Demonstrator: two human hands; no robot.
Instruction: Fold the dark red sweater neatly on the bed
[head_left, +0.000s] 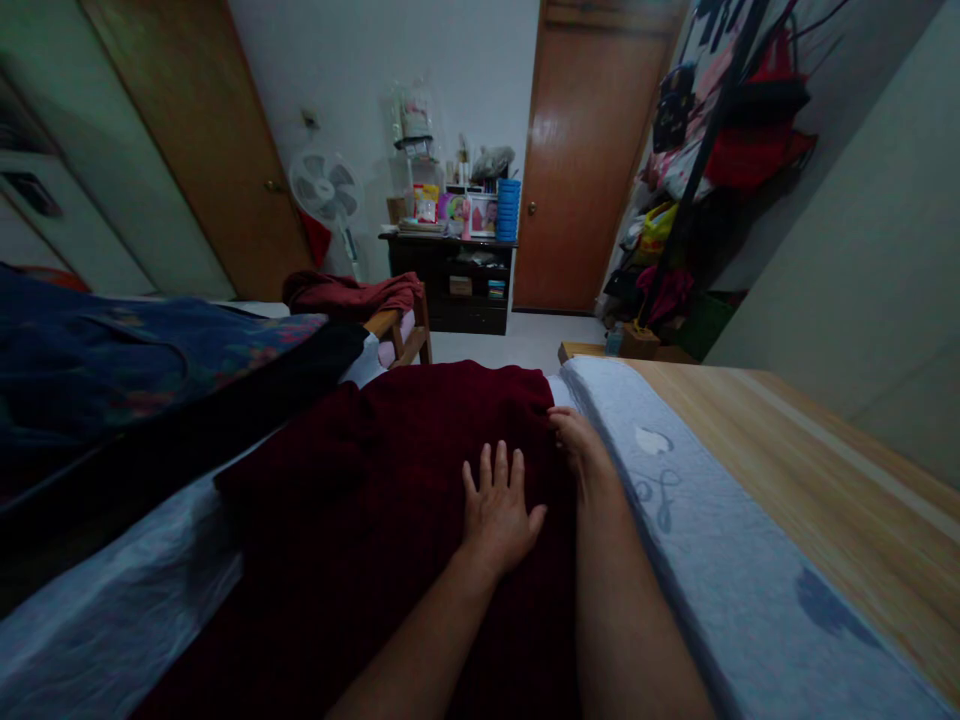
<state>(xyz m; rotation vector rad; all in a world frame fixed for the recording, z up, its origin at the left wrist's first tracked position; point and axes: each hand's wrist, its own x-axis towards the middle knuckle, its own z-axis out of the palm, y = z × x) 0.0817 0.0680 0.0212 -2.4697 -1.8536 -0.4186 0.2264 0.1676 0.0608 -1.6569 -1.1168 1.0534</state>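
Note:
A dark red garment [420, 470] lies spread over a light blue-grey bedsheet, with a sleeve-like part reaching out to the left and a few soft wrinkles in it. My left hand [496, 518] rests flat on the cloth, its fingers spread and pointing away from me. At the garment's right edge, near its far corner, my right hand [576, 437] has its fingers bent together on the cloth. The lower part of the garment runs out of view toward me.
Left of the garment lie dark and blue floral clothes [150, 360]. A patterned sheet strip [697, 500] and a wooden board [810, 440] run along the right. Beyond are a wooden frame with a red cloth [352, 292], a fan [326, 188], a dark cabinet [450, 258] and hanging bags [757, 130].

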